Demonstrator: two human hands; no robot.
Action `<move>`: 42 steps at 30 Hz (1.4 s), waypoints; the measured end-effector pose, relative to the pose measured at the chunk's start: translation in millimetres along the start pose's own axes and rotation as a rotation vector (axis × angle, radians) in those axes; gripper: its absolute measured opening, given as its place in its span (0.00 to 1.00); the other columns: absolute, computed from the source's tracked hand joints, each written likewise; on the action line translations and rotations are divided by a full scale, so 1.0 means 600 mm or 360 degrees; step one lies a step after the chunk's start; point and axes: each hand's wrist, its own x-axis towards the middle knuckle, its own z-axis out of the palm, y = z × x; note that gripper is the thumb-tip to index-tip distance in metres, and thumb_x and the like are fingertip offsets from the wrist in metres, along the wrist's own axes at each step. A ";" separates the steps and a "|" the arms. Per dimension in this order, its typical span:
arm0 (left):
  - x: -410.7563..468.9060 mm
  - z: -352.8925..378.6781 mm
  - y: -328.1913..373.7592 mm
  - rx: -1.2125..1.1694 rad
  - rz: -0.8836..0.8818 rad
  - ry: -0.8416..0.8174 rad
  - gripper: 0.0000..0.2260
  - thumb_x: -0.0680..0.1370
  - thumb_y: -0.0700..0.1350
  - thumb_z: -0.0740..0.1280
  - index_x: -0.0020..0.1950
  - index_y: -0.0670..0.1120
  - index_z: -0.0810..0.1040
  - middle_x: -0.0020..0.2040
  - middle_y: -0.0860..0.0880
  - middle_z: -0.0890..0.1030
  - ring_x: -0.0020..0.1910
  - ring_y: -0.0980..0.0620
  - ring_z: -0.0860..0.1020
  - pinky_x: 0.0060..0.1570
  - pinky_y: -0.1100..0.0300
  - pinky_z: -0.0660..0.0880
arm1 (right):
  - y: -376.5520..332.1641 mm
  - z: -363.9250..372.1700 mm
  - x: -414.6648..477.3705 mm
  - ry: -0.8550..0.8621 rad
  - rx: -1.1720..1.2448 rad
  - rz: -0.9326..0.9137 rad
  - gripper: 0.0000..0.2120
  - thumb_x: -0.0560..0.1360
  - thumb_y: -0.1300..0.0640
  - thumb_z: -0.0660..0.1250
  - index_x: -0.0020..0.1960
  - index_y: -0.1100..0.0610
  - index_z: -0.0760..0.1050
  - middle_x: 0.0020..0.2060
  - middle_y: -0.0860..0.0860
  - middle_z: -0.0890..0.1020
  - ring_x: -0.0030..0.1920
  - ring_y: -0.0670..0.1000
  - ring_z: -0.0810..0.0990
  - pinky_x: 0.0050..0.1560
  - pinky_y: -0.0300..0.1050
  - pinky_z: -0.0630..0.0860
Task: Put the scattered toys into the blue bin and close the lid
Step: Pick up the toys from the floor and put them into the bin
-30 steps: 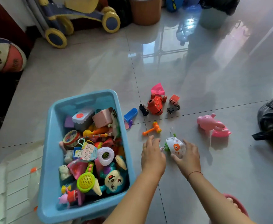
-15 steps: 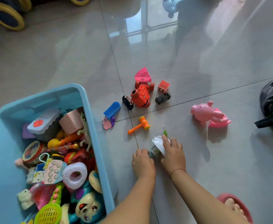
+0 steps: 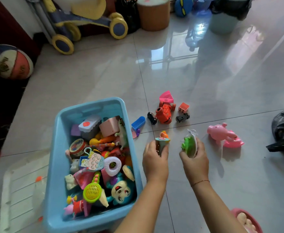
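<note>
two toys are being collected: the left hand (image 3: 155, 159) is gripping a small teal toy (image 3: 162, 142), the right hand (image 3: 195, 158) is clutching a green toy (image 3: 188, 145), both beside the open blue bin (image 3: 57, 165). next, both are likely needing dropping inside.

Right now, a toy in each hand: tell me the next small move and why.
Probably swing both toys left into the blue bin: left hand grips a teal-rimmed toy, right hand a green toy, and the bin sits open beside them.
</note>
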 end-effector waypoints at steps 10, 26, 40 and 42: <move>0.016 -0.338 -0.008 -0.0137 -0.0047 0.0866 0.15 0.75 0.50 0.68 0.55 0.40 0.78 0.51 0.43 0.82 0.49 0.45 0.78 0.48 0.57 0.72 | -0.336 0.001 -0.145 -0.0438 0.0603 -0.0695 0.22 0.67 0.61 0.67 0.59 0.46 0.73 0.46 0.46 0.79 0.45 0.43 0.77 0.47 0.35 0.75; 0.046 -0.342 -0.152 0.0085 -0.0681 0.0693 0.17 0.77 0.49 0.65 0.60 0.41 0.76 0.57 0.40 0.78 0.56 0.40 0.75 0.55 0.48 0.74 | -0.231 0.255 -0.143 -0.0949 -0.0491 -0.0485 0.37 0.69 0.54 0.71 0.72 0.49 0.57 0.65 0.54 0.66 0.65 0.55 0.68 0.66 0.49 0.67; 0.112 -0.010 0.046 0.0122 0.0253 -0.0121 0.21 0.77 0.47 0.65 0.70 0.46 0.68 0.66 0.47 0.70 0.66 0.48 0.68 0.67 0.55 0.64 | 0.031 -0.008 0.136 0.0000 -0.0694 -0.0137 0.32 0.67 0.58 0.72 0.69 0.56 0.66 0.63 0.61 0.70 0.64 0.60 0.68 0.66 0.51 0.63; 0.126 0.063 0.033 0.0345 0.0128 -0.0336 0.25 0.77 0.49 0.63 0.73 0.47 0.62 0.71 0.48 0.65 0.70 0.48 0.64 0.69 0.54 0.61 | 0.072 -0.070 0.195 0.0079 -0.0802 0.0023 0.33 0.67 0.57 0.73 0.70 0.54 0.65 0.65 0.62 0.68 0.65 0.62 0.66 0.66 0.54 0.62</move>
